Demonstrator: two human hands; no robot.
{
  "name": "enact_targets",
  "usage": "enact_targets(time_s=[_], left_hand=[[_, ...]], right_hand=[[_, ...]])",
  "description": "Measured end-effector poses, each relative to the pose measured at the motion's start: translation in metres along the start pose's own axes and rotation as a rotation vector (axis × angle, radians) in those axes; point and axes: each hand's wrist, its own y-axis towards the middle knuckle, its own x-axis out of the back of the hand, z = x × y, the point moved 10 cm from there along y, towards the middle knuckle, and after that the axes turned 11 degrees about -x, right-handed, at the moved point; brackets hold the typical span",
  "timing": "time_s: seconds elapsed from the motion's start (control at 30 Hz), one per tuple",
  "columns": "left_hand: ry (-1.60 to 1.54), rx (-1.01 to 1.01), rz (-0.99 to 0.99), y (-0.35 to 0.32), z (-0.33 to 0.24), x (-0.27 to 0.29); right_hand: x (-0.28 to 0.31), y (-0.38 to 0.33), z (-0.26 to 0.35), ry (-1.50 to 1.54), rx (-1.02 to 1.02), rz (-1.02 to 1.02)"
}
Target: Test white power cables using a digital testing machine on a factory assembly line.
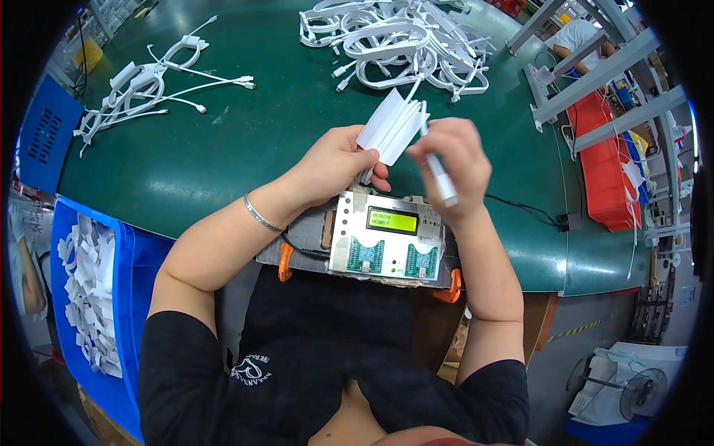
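My left hand (338, 160) is closed around a coiled white cable (405, 119) and the white paper wrap (387, 130) that lies against it. The thumb presses on the wrap's lower edge. Just to the right, my right hand (460, 160) is curled with a white rectangular plug (444, 186) showing below its fingers; the hand is slightly blurred. Under both hands sits a test box (346, 249) with a lit yellow-green display (393, 220) and two green circuit boards (366, 256) on its face.
A heap of white cables (401, 44) lies at the far middle of the green table (260, 134). A smaller group (149, 85) is far left. Paper scraps fill a blue bin (130, 260). Orange clamps (285, 262) hold the box's base. A red crate (606, 163) and metal frame stand right; another person is beyond.
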Motion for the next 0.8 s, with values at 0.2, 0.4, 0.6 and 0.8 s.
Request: enact_targets(time_s=[0.2, 0.4, 0.6, 0.8], left_hand=[[-0.079, -0.072, -0.085, 0.002, -0.006, 0.003], [-0.127, -0.059, -0.148, 0.004, -0.003, 0.009], [-0.066, 0.185, 0.213, 0.016, -0.002, 0.023], [0.21, 0.318, 0.324, 0.018, 0.004, 0.028]], right_hand=[[-0.042, -0.014, 0.024, -0.104, 0.176, 0.249], [-0.067, -0.026, 0.03, -0.175, 0.252, 0.447], [-0.033, -0.003, -0.008, -0.116, 0.02, 0.158], [-0.047, -0.015, -0.052, -0.008, -0.162, 0.289]])
